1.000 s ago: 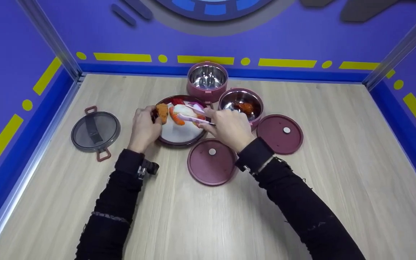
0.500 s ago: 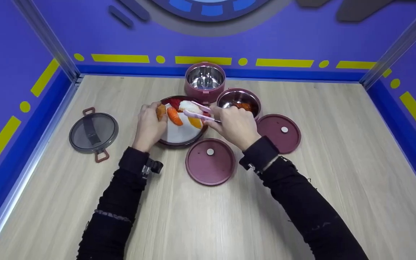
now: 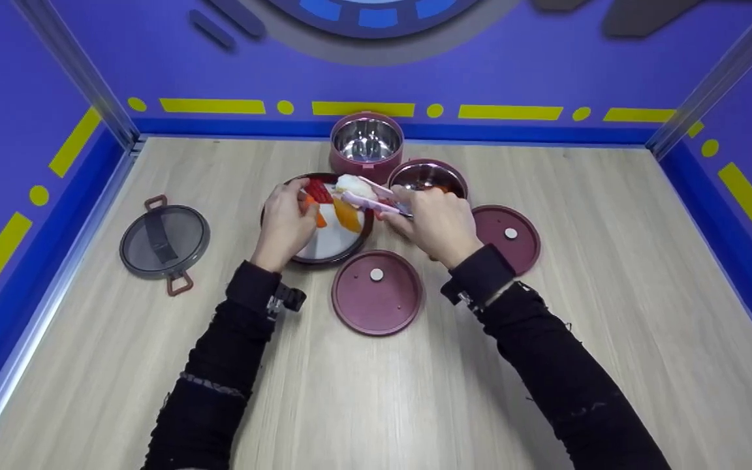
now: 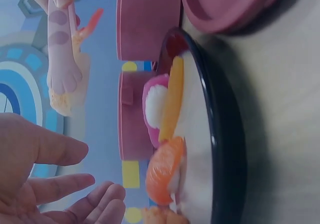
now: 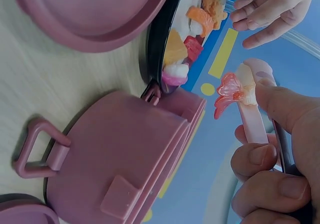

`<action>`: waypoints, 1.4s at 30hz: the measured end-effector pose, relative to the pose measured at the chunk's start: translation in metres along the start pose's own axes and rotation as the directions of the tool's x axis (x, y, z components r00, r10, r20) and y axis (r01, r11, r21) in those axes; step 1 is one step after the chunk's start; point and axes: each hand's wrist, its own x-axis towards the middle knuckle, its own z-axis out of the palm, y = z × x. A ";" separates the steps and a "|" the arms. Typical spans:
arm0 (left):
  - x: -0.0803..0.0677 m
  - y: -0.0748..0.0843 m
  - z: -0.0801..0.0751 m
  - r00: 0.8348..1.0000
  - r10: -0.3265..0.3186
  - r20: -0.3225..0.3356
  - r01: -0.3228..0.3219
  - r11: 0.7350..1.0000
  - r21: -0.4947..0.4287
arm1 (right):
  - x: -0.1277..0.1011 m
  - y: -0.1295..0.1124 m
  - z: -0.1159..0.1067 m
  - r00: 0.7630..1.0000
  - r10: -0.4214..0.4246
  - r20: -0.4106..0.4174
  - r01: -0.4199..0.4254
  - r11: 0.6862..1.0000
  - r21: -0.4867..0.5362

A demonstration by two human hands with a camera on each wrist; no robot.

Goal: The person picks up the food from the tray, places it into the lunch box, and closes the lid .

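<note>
A dark-rimmed plate (image 3: 350, 249) holds several toy sushi pieces: a red one (image 3: 318, 190), a yellow one (image 3: 347, 215) and an orange salmon one (image 4: 165, 171). My right hand (image 3: 408, 209) grips pink tongs (image 3: 371, 201) that pinch a white shrimp sushi (image 3: 354, 185), lifted above the plate's far edge. In the right wrist view the shrimp sushi (image 5: 232, 91) hangs in the tongs (image 5: 255, 121) in mid-air. My left hand (image 3: 297, 202) hovers over the plate's left side with relaxed fingers (image 4: 65, 184) and holds nothing.
Two maroon steel-lined containers stand behind the plate, one at the back (image 3: 366, 140), one to the right (image 3: 427, 177). Two maroon lids (image 3: 376, 292) (image 3: 505, 238) lie near the right arm. A grey lid with handles (image 3: 164, 238) lies at the left. Blue walls enclose the table.
The tongs have lifted the white shrimp sushi off the plate, up and toward the back. My left hand has moved right and let go of the brown fried piece.
</note>
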 end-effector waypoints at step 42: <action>0.013 0.058 0.063 0.980 0.108 0.168 -0.091 0.990 -0.108 | -0.015 0.074 -0.006 0.987 0.162 -0.003 -0.161 0.983 0.093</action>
